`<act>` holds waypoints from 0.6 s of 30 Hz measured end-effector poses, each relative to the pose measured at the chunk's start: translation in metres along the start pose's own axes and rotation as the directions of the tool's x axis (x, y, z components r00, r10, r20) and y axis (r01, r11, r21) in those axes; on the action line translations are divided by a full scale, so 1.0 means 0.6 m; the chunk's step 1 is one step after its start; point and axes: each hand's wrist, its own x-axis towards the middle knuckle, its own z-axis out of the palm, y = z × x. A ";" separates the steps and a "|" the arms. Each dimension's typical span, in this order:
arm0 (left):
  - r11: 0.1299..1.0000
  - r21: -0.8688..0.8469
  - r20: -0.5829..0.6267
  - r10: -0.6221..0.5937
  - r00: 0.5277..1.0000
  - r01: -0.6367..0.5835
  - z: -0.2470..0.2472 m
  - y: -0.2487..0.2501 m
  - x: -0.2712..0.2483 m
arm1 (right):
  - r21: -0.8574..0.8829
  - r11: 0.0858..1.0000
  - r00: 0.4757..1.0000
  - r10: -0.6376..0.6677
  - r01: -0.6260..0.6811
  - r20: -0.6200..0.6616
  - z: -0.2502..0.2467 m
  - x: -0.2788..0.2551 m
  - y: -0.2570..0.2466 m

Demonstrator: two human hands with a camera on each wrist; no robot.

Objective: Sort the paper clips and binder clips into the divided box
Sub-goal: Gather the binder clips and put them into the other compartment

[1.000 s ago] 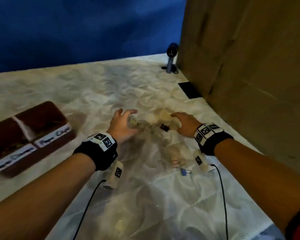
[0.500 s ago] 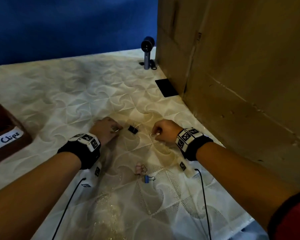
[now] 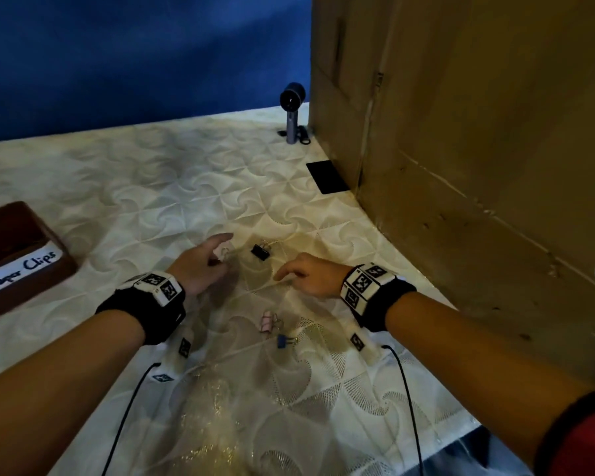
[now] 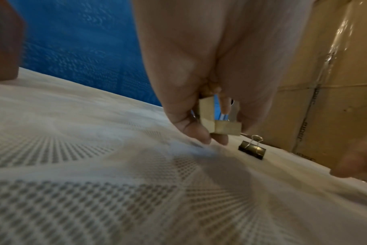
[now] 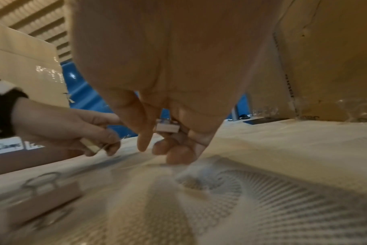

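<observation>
My left hand [image 3: 220,255] pinches a pale binder clip [image 4: 220,122] just above the cloth, left of a black binder clip [image 3: 260,251] that lies free on the cloth [image 4: 251,148]. To that clip's right, my right hand [image 3: 285,274] has its fingertips [image 5: 178,155] on the cloth. Its curled fingers hold another pale binder clip [image 5: 168,127] against the palm. A pink binder clip [image 3: 267,321] and a blue binder clip [image 3: 284,341] lie nearer me between my wrists. The brown divided box [image 3: 49,249], labelled "Paper Clips", is at the far left, partly cut off.
A tall cardboard box [image 3: 478,166] walls off the right side. A small grey device on a stand [image 3: 292,115] and a flat black rectangle [image 3: 327,176] sit at the back beside it. Crinkled clear plastic [image 3: 213,424] lies near the front edge. Wrist cables trail toward me.
My left hand has uncurled from a fist and risen a little, showing the pale clip in its fingers. My right hand has drawn slightly back from the black clip.
</observation>
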 end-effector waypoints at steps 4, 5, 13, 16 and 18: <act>0.991 0.018 -0.091 0.135 0.987 -0.134 0.002 0.024 0.020 | -0.079 0.997 0.991 -0.010 0.020 0.132 0.028 -0.020 -0.027; 0.991 0.017 -0.094 0.133 0.987 -0.132 0.003 0.030 0.025 | -0.112 0.993 0.987 -0.016 0.035 0.162 0.036 -0.024 -0.035; 0.980 0.200 0.031 -0.027 0.999 0.020 0.016 0.075 0.057 | -0.175 0.969 0.962 -0.131 0.175 0.238 0.060 -0.022 -0.036; 0.958 0.288 0.043 -0.008 0.999 -0.005 0.029 0.078 0.080 | -0.085 0.976 0.963 -0.182 0.202 0.198 0.059 -0.018 -0.027; 0.944 0.329 0.076 -0.001 0.997 -0.024 0.037 0.072 0.097 | -0.068 0.975 0.969 -0.199 0.210 0.149 0.060 -0.014 -0.021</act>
